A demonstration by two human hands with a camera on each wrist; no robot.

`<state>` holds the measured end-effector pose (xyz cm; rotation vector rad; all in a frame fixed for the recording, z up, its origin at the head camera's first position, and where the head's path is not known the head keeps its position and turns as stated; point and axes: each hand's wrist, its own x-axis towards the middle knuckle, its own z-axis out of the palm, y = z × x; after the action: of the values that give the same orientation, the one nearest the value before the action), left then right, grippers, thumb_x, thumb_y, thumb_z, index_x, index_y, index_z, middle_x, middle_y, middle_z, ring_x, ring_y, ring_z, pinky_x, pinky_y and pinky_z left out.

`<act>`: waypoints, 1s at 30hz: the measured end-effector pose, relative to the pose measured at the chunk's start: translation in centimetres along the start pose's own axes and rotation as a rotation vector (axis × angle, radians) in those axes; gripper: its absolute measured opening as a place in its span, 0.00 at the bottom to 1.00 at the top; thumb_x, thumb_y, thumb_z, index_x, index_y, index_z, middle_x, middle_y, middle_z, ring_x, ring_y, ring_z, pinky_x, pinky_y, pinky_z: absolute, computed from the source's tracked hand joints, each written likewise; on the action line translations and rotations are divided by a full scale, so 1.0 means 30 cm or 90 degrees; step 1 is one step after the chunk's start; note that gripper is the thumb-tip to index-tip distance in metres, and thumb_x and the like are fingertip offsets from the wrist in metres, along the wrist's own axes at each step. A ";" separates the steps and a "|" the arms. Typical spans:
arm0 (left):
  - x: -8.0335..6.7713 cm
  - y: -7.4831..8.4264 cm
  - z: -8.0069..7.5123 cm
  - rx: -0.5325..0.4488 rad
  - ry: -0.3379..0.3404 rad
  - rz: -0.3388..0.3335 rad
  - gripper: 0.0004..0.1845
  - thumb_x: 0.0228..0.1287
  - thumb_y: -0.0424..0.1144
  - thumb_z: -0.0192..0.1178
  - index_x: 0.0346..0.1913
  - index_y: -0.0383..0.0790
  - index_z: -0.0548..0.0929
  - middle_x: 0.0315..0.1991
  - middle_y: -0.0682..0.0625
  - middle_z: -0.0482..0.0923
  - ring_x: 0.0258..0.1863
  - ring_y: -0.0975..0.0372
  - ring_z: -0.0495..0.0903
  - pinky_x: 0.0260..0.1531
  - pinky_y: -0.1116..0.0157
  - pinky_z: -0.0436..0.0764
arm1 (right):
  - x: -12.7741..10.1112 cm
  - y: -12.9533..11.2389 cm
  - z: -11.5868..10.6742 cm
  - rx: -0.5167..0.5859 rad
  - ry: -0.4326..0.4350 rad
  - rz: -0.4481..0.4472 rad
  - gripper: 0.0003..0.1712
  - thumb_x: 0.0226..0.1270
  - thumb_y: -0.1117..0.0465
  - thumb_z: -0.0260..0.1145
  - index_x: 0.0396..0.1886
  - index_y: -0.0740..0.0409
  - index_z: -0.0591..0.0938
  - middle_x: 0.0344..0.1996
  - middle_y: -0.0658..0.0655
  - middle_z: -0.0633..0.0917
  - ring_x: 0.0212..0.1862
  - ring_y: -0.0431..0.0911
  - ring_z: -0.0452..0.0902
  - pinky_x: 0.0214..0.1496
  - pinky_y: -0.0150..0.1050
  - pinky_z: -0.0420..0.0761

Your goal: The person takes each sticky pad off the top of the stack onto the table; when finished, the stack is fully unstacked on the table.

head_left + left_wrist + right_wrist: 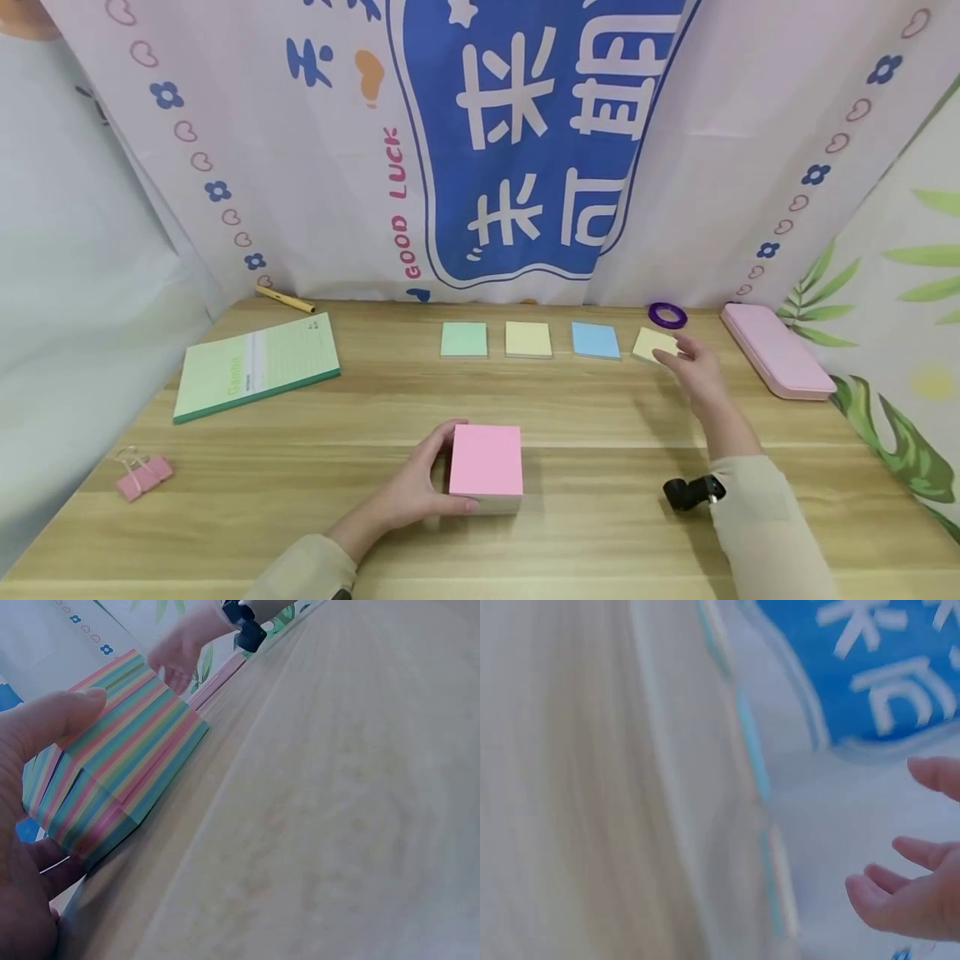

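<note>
My left hand (420, 483) grips a thick block of sticky notes (486, 460), thumb on the near side and fingers at the far side. Its top is pink; striped pink, yellow, green and blue layers of the block (127, 757) show in the left wrist view. At the far right my right hand (697, 371) hovers by a pale yellow sticky note pad (651, 343), partly covering it in the head view. In the right wrist view the right hand (922, 885) has its fingers spread, with nothing between them.
Left of the yellow pad lie blue (596, 340), yellow (528, 339) and green (463, 339) pads in a row. Purple tape (667, 315) and a pink case (777, 350) are at right; a notebook (258, 367), a pen (285, 299) and a binder clip (145, 477) at left.
</note>
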<state>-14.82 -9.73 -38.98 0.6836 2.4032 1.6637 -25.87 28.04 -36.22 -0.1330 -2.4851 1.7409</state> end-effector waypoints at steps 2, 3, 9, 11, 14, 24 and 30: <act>-0.002 -0.001 -0.002 -0.002 0.001 0.001 0.47 0.34 0.36 0.72 0.60 0.39 0.57 0.49 0.50 0.66 0.51 0.57 0.62 0.53 0.52 0.53 | -0.028 -0.038 0.034 0.049 -0.033 -0.033 0.39 0.58 0.60 0.59 0.63 0.70 0.50 0.60 0.70 0.53 0.60 0.61 0.48 0.58 0.49 0.53; -0.003 -0.001 -0.002 -0.002 0.001 0.001 0.47 0.34 0.36 0.72 0.60 0.39 0.57 0.49 0.50 0.65 0.51 0.57 0.62 0.54 0.52 0.53 | -0.041 -0.055 0.052 0.071 -0.057 -0.056 0.38 0.59 0.62 0.58 0.62 0.71 0.50 0.60 0.70 0.54 0.59 0.60 0.50 0.58 0.47 0.54; 0.000 -0.005 -0.002 -0.005 0.000 -0.006 0.47 0.35 0.38 0.72 0.61 0.37 0.57 0.50 0.49 0.65 0.53 0.57 0.61 0.54 0.52 0.52 | -0.130 -0.132 0.159 0.151 -0.205 -0.185 0.35 0.56 0.69 0.58 0.62 0.70 0.53 0.56 0.69 0.61 0.56 0.57 0.58 0.51 0.33 0.66; 0.004 -0.022 0.000 -0.008 0.000 -0.002 0.47 0.35 0.39 0.72 0.61 0.36 0.57 0.50 0.49 0.65 0.53 0.57 0.61 0.54 0.51 0.51 | -0.163 -0.148 0.200 0.175 -0.254 -0.215 0.36 0.55 0.71 0.58 0.62 0.69 0.53 0.56 0.68 0.61 0.56 0.58 0.58 0.50 0.36 0.68; 0.012 -0.064 0.003 0.001 0.001 0.005 0.49 0.34 0.43 0.72 0.61 0.38 0.56 0.50 0.53 0.66 0.53 0.60 0.61 0.54 0.53 0.52 | -0.213 -0.155 0.267 0.208 -0.317 -0.238 0.38 0.52 0.74 0.57 0.62 0.68 0.52 0.56 0.67 0.63 0.56 0.62 0.56 0.53 0.45 0.64; 0.024 -0.112 0.009 0.005 0.006 0.014 0.51 0.32 0.45 0.72 0.63 0.41 0.55 0.52 0.54 0.65 0.53 0.61 0.61 0.54 0.54 0.52 | -0.342 -0.109 0.433 0.085 -0.397 -0.275 0.47 0.45 0.64 0.69 0.63 0.66 0.54 0.59 0.63 0.61 0.58 0.57 0.56 0.53 0.51 0.61; 0.009 -0.022 0.000 0.002 -0.008 0.007 0.47 0.36 0.37 0.71 0.61 0.37 0.56 0.51 0.49 0.65 0.54 0.56 0.60 0.54 0.51 0.52 | -0.376 -0.080 0.478 -0.011 -0.405 -0.250 0.51 0.41 0.57 0.72 0.64 0.60 0.53 0.60 0.60 0.57 0.56 0.50 0.58 0.54 0.49 0.61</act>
<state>-15.24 -9.78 -39.55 0.7072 2.3992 1.6546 -16.66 12.39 -39.24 0.9819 -2.6460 1.7742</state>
